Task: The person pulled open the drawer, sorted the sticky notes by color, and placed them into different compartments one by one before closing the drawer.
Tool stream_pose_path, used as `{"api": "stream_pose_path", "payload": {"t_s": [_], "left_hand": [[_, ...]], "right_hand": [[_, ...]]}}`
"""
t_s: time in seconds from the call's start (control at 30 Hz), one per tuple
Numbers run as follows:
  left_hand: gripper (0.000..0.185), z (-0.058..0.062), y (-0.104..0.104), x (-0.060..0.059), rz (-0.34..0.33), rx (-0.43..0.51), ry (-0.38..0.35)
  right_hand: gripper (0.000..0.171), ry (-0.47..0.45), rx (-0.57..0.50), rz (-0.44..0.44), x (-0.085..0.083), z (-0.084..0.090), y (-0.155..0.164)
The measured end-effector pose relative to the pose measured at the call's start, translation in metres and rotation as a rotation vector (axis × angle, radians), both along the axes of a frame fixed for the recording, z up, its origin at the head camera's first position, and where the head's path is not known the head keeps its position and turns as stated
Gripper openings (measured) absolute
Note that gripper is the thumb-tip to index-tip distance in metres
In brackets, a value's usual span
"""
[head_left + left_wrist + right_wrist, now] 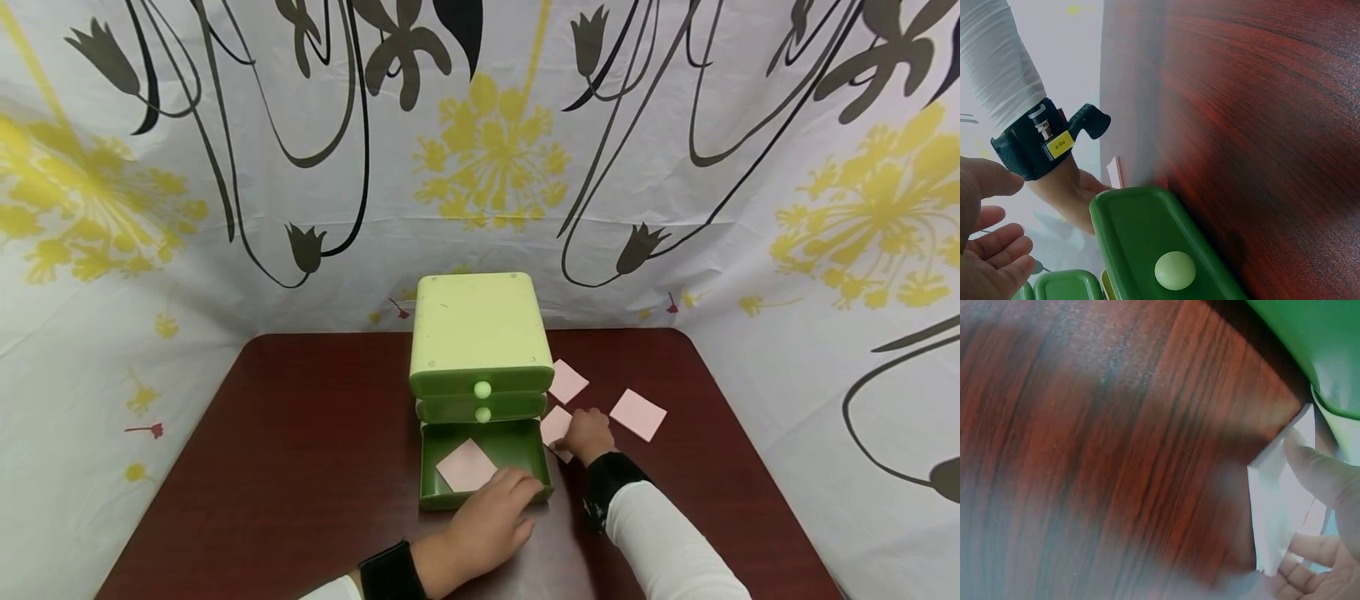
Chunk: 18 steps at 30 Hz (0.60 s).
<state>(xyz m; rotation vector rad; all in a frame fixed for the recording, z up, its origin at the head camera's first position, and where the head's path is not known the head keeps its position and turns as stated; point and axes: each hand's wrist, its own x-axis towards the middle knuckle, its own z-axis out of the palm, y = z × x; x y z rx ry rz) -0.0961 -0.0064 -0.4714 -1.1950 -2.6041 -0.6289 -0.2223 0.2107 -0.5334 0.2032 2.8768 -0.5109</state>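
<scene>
Resting on the front rim of the open bottom drawer (480, 467), the left hand (491, 521) lies with its fingers loosely spread, the grip apart and holding nothing. That drawer belongs to a green 3-drawer cabinet (480, 333) standing at the middle of the dark red tabletop (300, 450); the 2 upper drawers are closed, each with a pale round knob. Inside the open drawer lies 1 pink note (467, 465).

The right hand (587, 435) sits at 3 o'clock of the open drawer, fingers pressed down onto a second pink note (556, 425) that lies flat on the tabletop just beside the drawer's side. In the right wrist view the thumb and fingertips rest on that paper's edge; whether the grip has pinched it cannot be told.

Two more pink notes lie on the tabletop: one (567, 382) at 12 o'clock of the right hand, another (638, 414) at 2 o'clock.
</scene>
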Motion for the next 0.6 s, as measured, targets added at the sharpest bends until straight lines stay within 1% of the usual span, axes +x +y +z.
{"api": "stream_pose_path", "payload": {"t_s": [0.13, 0.23, 0.33, 0.37, 0.5, 0.53, 0.6], "left_hand": [[0.036, 0.0, -0.001, 0.0, 0.01, 0.003, -0.004], [0.037, 0.0, -0.001, 0.0, 0.016, 0.006, -0.013], [0.038, 0.0, -0.003, 0.0, 0.024, 0.014, -0.018], [0.038, 0.0, -0.003, 0.0, 0.027, 0.017, -0.024], [0.037, 0.001, -0.008, 0.0, 0.045, 0.028, -0.051], [0.037, 0.001, -0.01, 0.0, 0.052, 0.031, -0.059], [0.038, 0.0, -0.014, -0.002, 0.064, 0.039, -0.065]], "right_hand": [[0.075, -0.035, -0.024, -0.052, 0.004, 0.003, 0.004], [0.075, -0.037, -0.053, -0.089, 0.009, 0.006, 0.008], [0.072, -0.006, -0.077, -0.103, 0.014, 0.006, 0.014], [0.067, 0.015, -0.094, -0.103, 0.016, 0.006, 0.017], [0.037, 0.09, -0.233, -0.102, 0.022, 0.001, 0.031], [0.034, 0.101, -0.291, -0.109, 0.024, 0.0, 0.034], [0.038, 0.103, -0.424, -0.142, 0.029, -0.001, 0.04]]}}
